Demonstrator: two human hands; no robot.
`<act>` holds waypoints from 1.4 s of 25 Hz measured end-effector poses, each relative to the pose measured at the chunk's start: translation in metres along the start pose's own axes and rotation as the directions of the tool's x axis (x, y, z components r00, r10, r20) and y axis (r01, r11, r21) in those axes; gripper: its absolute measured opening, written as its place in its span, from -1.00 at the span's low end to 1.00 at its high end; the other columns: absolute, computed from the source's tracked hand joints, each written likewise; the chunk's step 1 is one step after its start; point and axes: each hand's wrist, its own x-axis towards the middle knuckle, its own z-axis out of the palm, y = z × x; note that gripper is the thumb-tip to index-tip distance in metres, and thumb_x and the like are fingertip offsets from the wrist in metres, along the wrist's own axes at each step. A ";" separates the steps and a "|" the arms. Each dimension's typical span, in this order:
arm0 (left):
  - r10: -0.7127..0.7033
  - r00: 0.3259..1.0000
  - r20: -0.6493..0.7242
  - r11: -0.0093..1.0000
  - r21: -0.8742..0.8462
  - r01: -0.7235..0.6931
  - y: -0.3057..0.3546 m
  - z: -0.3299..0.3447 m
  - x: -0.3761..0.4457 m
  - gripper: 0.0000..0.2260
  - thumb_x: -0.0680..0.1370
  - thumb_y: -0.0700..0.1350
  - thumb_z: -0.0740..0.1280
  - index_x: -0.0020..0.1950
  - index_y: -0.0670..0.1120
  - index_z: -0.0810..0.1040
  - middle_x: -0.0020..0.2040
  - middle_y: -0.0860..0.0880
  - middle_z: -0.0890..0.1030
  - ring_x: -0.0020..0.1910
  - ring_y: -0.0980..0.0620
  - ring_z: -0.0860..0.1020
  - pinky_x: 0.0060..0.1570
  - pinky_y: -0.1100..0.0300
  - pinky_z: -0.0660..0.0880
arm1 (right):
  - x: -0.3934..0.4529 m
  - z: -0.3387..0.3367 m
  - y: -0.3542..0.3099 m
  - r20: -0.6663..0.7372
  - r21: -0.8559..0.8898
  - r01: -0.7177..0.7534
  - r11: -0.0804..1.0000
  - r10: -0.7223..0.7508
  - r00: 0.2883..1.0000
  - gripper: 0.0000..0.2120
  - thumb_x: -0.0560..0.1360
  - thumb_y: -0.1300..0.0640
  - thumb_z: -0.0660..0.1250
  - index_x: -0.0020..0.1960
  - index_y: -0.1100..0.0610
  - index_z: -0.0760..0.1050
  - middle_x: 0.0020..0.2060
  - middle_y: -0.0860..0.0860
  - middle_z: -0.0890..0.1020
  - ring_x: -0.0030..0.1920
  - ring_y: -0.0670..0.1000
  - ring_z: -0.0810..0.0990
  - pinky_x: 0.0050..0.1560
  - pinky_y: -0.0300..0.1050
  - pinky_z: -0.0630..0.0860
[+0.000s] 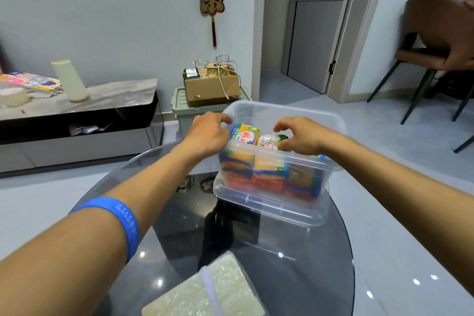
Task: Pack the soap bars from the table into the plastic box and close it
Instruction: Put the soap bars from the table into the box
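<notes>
The lower soap bars [266, 174] are seen only as blurred orange, red and blue blocks through the frosted wall of the plastic box [272, 202], and their number cannot be told. The fingertips of the right hand [300, 137] are hidden behind the near rim; what they touch cannot be made out. Its fingers are curled downward inside the box. The left hand [209, 132] is held over the left rim, fingers bent and loosely parted, nothing gripped. Just right of it a yellow soap bar [245, 134] stands on top. A lid [269, 209] is seen under the box, on the glass table [295, 264].
</notes>
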 end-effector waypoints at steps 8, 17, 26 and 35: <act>0.168 0.986 -0.021 0.985 0.046 -0.167 -0.017 -0.032 -0.073 -0.63 0.60 0.01 0.19 0.38 -0.05 0.44 0.37 -0.13 0.45 0.32 -0.11 0.40 0.32 -0.01 0.33 | -0.133 0.025 -0.092 -0.079 -0.022 0.606 0.796 -0.605 0.792 -0.51 0.43 -0.29 0.30 0.24 -0.04 0.48 0.16 -0.06 0.60 0.15 -0.01 0.53 0.10 -0.06 0.48; 0.140 0.990 -0.002 0.989 0.052 -0.140 -0.038 -0.061 -0.128 -0.70 0.53 -0.06 0.30 0.26 -0.04 0.53 0.29 -0.09 0.54 0.22 -0.07 0.49 0.21 0.03 0.43 | -0.171 0.114 -0.155 0.462 -0.283 0.713 0.642 -0.561 0.687 -0.06 0.21 -0.14 0.56 0.44 0.03 0.18 0.16 0.05 0.46 0.09 0.10 0.41 0.15 0.14 0.40; 0.087 0.991 -0.101 0.983 -0.153 -0.101 -0.011 -0.056 -0.097 -0.77 0.50 -0.15 0.33 0.15 -0.06 0.61 0.08 -0.06 0.65 0.02 -0.01 0.58 0.08 0.04 0.53 | -0.112 -0.098 -0.097 0.103 -0.216 0.463 0.860 -0.451 0.887 -0.12 0.15 -0.12 0.52 0.38 -0.20 0.17 0.20 -0.11 0.48 0.16 -0.01 0.43 0.15 0.07 0.46; 0.263 0.812 0.520 0.891 0.191 -0.411 0.070 0.010 -0.023 -0.66 0.62 0.05 0.03 0.19 -0.03 0.52 0.31 -0.10 0.52 0.17 -0.12 0.46 0.14 0.08 0.36 | -0.041 -0.107 -0.002 0.353 -0.761 0.480 0.436 -0.341 0.871 -0.21 0.34 0.11 0.52 0.39 -0.16 0.12 0.35 -0.09 0.42 0.39 0.07 0.34 0.18 0.13 0.50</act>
